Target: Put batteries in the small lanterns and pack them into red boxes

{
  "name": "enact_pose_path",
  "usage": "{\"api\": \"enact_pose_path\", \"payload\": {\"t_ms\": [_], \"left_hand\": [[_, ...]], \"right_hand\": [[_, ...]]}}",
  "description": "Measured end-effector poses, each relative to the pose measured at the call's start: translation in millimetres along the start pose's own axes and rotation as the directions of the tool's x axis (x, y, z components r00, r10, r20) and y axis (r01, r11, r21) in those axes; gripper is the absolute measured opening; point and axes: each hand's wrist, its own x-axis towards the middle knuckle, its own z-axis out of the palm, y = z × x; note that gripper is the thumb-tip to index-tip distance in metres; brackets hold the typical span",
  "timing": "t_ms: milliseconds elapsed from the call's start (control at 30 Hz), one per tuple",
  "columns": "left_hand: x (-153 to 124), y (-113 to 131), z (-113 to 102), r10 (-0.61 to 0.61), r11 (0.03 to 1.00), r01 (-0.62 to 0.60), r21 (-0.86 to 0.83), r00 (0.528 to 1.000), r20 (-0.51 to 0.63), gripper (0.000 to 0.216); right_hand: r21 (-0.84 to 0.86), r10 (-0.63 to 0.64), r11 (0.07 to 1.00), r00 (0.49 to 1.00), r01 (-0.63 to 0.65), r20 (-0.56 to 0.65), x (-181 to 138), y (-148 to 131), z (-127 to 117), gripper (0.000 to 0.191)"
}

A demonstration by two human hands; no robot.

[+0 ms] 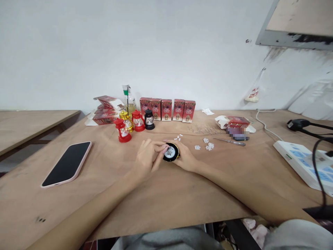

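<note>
My right hand (186, 156) is wrapped round a small lantern, its round black base (170, 158) with a gold rim turned toward me. A white disc fills the middle of that base. From the left, my left hand (148, 154) reaches over with thumb and fingertips pinched at the disc; whatever is between them is too small to make out. Just beyond lie small white pieces (177, 138). Flat white plastic parts (208, 147) are scattered to the right. Behind stand a red lantern (122, 131), a gold lantern (126, 121), a second red lantern (137, 121) and a black lantern (149, 119).
Several red boxes (166, 110) line the wall, beside a bottle (130, 104). Opened boxes (105, 116) lie left, another opened box (235, 122) right. Bent wires (205, 130) and a screwdriver (230, 142) lie right. A phone (67, 165) is left, a power strip (305, 163) far right.
</note>
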Motion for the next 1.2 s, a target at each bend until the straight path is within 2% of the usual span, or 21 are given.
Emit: {"api": "enact_pose_path", "payload": {"t_ms": [167,333,567,700,933,1200], "left_hand": [[0.1,-2.7,-1.8,0.059,0.997,-0.062,0.038,0.995,0.083,0.009],[-1.2,-2.6,-3.4,0.024,0.997,-0.031,0.075,0.996,0.091,0.012],[-0.7,-6.5,-4.0,0.065,0.992,-0.076,0.105,0.992,0.105,0.002],[-0.5,-10.1,-2.5,0.118,0.987,-0.128,0.102,0.988,0.099,0.004],[3.1,-11.2,-2.4,0.237,0.939,-0.253,0.232,0.967,0.094,0.013],[6.3,-11.6,-4.0,0.268,0.913,-0.312,0.264,0.944,0.192,0.013]], "right_hand": [[0.01,-0.019,1.0,1.0,0.019,-0.003,0.8,-1.7,-0.6,0.05],[0.006,-0.027,1.0,1.0,0.027,-0.004,0.8,-2.6,-0.4,0.049],[-0.004,-0.022,1.0,1.0,0.022,0.006,0.1,-2.1,0.0,0.05],[-0.011,-0.031,0.999,0.999,0.031,0.014,0.2,-1.7,0.1,0.05],[-0.011,-0.018,1.0,1.0,0.018,0.024,-0.1,-1.3,-0.7,0.05],[-0.016,0.002,1.0,1.0,-0.001,0.027,0.7,-2.3,-1.2,0.05]]}}
